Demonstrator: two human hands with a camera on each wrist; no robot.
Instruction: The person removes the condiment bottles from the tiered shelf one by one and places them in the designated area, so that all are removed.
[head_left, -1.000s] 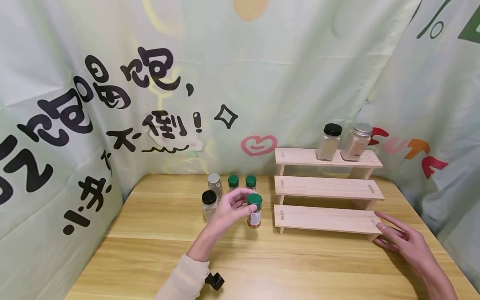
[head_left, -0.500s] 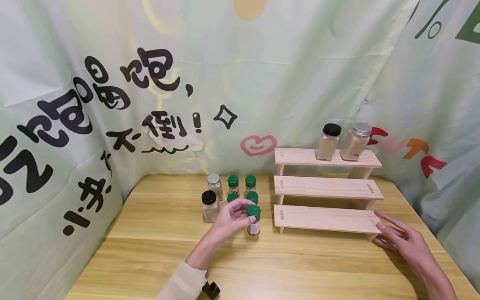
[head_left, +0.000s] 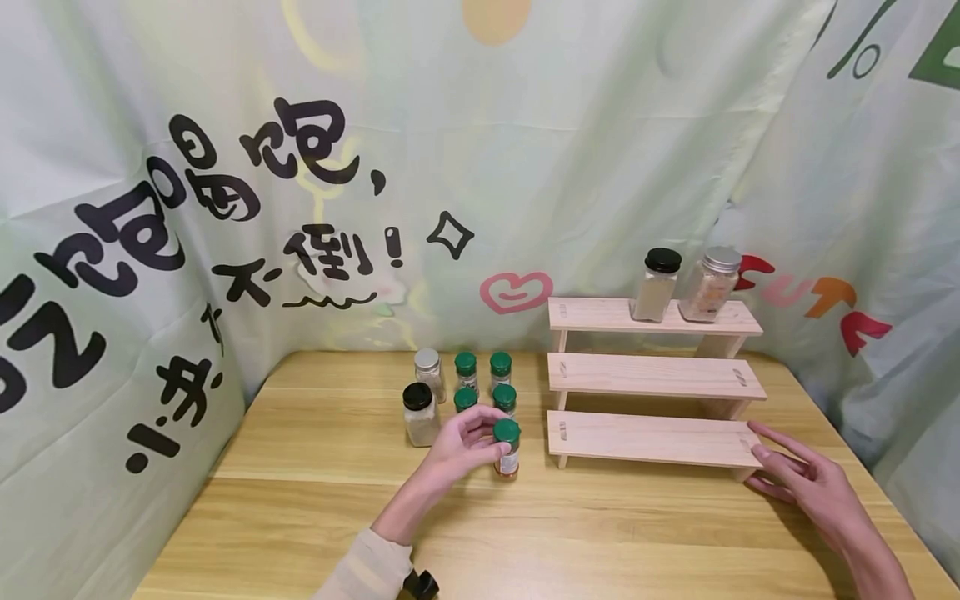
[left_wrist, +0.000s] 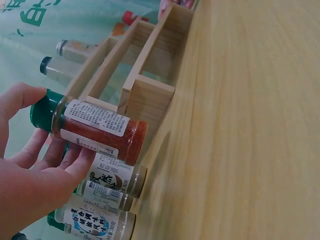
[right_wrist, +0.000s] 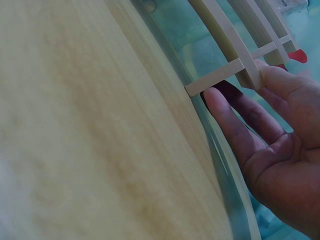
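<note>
A spice jar [head_left: 508,461] with a green cap and reddish powder is pinched by my left hand [head_left: 461,442], thumb and fingers on its cap and upper part. In the left wrist view the jar [left_wrist: 97,125] stands out from the others, its base seeming slightly off the table. Behind it are several green-capped spice jars [head_left: 501,368], partly hidden by the hand. My right hand [head_left: 821,487] holds the right end of the lowest step of a three-step wooden rack [head_left: 652,437]. The right wrist view shows its fingers against the rack's leg [right_wrist: 215,77] and plank.
Left of the green-capped jars stand a black-lidded jar [head_left: 420,417] and a silver-lidded jar [head_left: 429,375]. On the rack's top step are another black-lidded jar [head_left: 656,287] and a silver-lidded one [head_left: 711,287]. A printed curtain [head_left: 600,167] hangs behind the wooden table [head_left: 600,533].
My left hand has brought the spice jar toward me and slightly down, exposing the green-capped jars behind it. The right hand stays at the rack's end.
</note>
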